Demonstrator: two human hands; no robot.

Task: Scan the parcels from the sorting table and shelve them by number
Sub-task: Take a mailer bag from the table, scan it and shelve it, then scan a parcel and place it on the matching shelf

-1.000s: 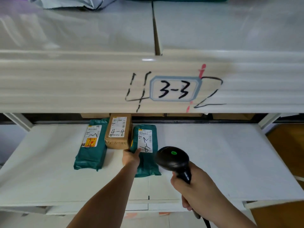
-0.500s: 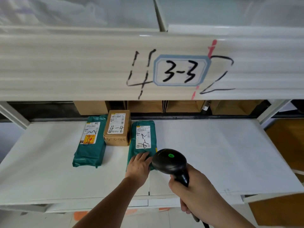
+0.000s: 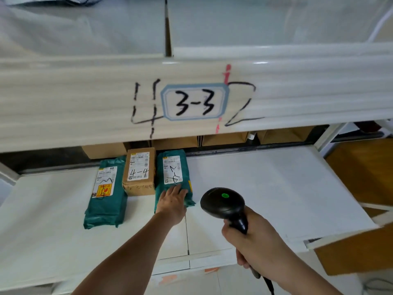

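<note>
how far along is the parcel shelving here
Done: three parcels lie side by side on the white shelf: a left green bag, a cardboard box marked 4-4 and a right green bag. In hand: the left hand rests flat on the right green bag; the right hand grips the scanner. Left: any parcels on the sorting table, which is out of view.

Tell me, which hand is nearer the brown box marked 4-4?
Left. The left hand rests flat on the green parcel just right of the brown box. The right hand grips the scanner farther right and nearer the shelf's front edge.
</note>
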